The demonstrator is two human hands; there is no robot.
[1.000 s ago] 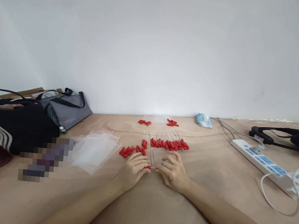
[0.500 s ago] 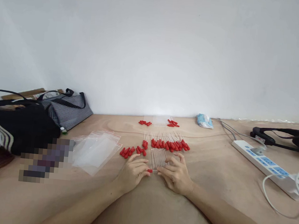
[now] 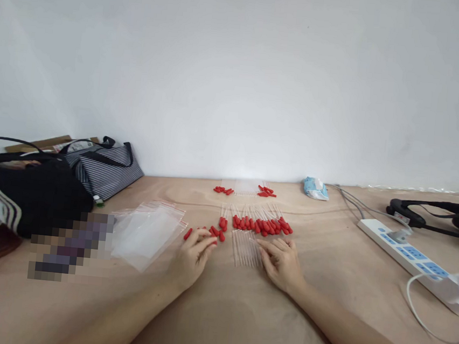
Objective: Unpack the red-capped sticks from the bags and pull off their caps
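Several red rubber bulbs (image 3: 222,237) lie in a loose group left of centre. My left hand (image 3: 193,255) is over this group with its fingers closed, a bit of red showing at the fingertips; part of the group is hidden under it. A row of thin clear tubes (image 3: 243,249) lies side by side in the middle. At the right edge of that row is my right hand (image 3: 283,261), thumb and forefinger pinched on what looks like a thin clear tube, only faintly visible. Just behind lie droppers (image 3: 265,227) with red bulbs facing me.
Clear zip bags (image 3: 148,234) lie to the left, near a striped bag (image 3: 110,166) and a black bag (image 3: 57,193). Farther back are more red bulbs (image 3: 266,190). On the right are a tissue pack (image 3: 315,188), a power strip (image 3: 412,254) with cables, and a black headset (image 3: 432,210).
My hands have moved apart. The left went left and up from a red bulb on a horizontal tube to the loose bulbs; the right shifted right and slightly up.
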